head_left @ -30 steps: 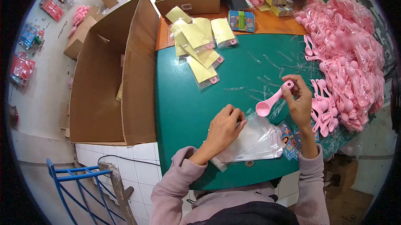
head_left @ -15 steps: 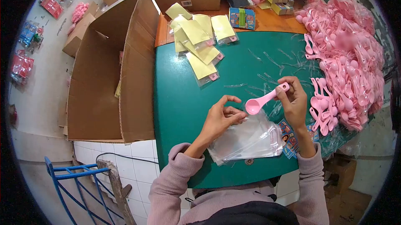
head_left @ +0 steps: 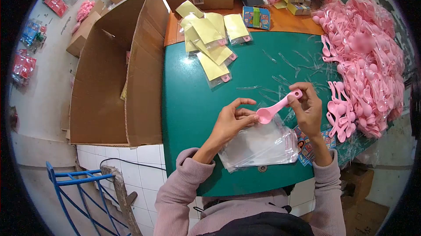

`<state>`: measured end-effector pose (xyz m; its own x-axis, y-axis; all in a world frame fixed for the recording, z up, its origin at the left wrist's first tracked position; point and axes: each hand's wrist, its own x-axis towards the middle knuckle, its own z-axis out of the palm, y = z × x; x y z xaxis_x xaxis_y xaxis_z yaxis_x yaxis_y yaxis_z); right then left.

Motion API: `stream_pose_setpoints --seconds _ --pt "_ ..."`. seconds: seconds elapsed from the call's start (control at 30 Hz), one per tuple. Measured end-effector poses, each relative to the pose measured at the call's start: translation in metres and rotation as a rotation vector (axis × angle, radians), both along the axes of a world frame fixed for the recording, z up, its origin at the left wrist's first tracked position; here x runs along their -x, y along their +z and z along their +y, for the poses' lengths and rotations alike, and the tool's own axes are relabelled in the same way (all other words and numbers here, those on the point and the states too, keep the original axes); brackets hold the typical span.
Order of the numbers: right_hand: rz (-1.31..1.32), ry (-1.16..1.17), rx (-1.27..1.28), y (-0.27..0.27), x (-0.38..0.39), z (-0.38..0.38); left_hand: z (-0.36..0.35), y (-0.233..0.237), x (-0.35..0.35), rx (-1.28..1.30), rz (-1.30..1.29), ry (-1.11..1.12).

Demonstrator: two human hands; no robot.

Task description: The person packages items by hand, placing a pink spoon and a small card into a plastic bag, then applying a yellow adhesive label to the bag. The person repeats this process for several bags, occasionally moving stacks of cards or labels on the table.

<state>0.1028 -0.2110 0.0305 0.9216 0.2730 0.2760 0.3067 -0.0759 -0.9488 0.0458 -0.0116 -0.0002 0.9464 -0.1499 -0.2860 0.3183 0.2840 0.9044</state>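
Observation:
My right hand (head_left: pixel 308 109) pinches a pink plastic measuring spoon (head_left: pixel 278 107) by the holed end of its handle. The spoon slants down to the left, its bowl by the fingertips of my left hand (head_left: pixel 234 120). The thumb and fingers of that hand close on the edge of a clear plastic bag, with the index finger held out above. Beneath both hands lies a stack of clear plastic bags (head_left: pixel 258 146). Printed blue cards (head_left: pixel 305 150) lie partly under my right wrist.
Pink spoons (head_left: pixel 340 109) lie at the right beside a large heap of bagged ones (head_left: pixel 368 60). Packed bags with yellow cards (head_left: pixel 212 67) lie at the back left. Clear plastic strips (head_left: pixel 283 80) are scattered mid-table. A tall cardboard box (head_left: pixel 103 91) stands left of the green table (head_left: pixel 184 104).
The spoon has moved slightly down and left, its bowl now at my left fingertips. The camera view has shifted a little.

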Motion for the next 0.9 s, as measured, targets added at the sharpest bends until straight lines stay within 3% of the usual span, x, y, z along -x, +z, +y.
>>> stream_pose_setpoints --seconds 0.13,0.2,0.3,0.37,0.43,0.5,0.53,0.57,0.6,0.7,0.73,0.87,0.9 --pt "0.016 0.040 0.093 -0.002 0.001 0.001 -0.003 0.000 0.000 0.014 -0.018 0.004" --pt "0.168 0.129 0.047 0.000 0.003 0.005 -0.006 0.000 0.000 0.007 -0.068 0.018" --pt "0.195 0.098 -0.059 -0.005 0.006 0.008 -0.005 0.000 -0.001 0.015 -0.113 0.029" --pt "0.173 0.082 -0.041 -0.006 0.005 0.006 0.007 0.005 -0.003 -0.120 0.104 -0.287" --pt "0.154 0.066 -0.022 -0.006 0.006 0.005 0.011 0.001 -0.004 -0.115 0.044 -0.296" --pt "0.055 0.003 0.174 -0.004 0.009 0.005 0.010 0.005 -0.007 -0.107 -0.020 -0.315" --pt "0.053 -0.003 0.176 -0.003 0.010 0.005 0.008 0.015 -0.007 -0.048 -0.066 -0.235" --pt "-0.059 0.126 0.210 -0.003 0.010 0.006 0.006 0.021 -0.008 0.011 -0.111 -0.154" --pt "-0.170 0.256 0.243 -0.003 0.010 0.006 0.007 0.021 -0.009 -0.108 -0.152 -0.117" --pt "-0.390 0.449 0.293 0.008 0.006 0.008 0.008 0.030 -0.009 -0.062 -0.158 -0.006" --pt "-0.266 0.528 0.297 0.015 0.004 0.000 0.011 0.031 -0.009 -0.093 -0.208 -0.034" --pt "-0.083 0.186 0.698 0.041 -0.022 -0.070 0.017 0.038 -0.007 0.027 -0.229 -0.006" --pt "-0.223 0.024 0.925 0.032 -0.029 -0.095 0.020 0.036 -0.008 0.007 -0.230 -0.018"
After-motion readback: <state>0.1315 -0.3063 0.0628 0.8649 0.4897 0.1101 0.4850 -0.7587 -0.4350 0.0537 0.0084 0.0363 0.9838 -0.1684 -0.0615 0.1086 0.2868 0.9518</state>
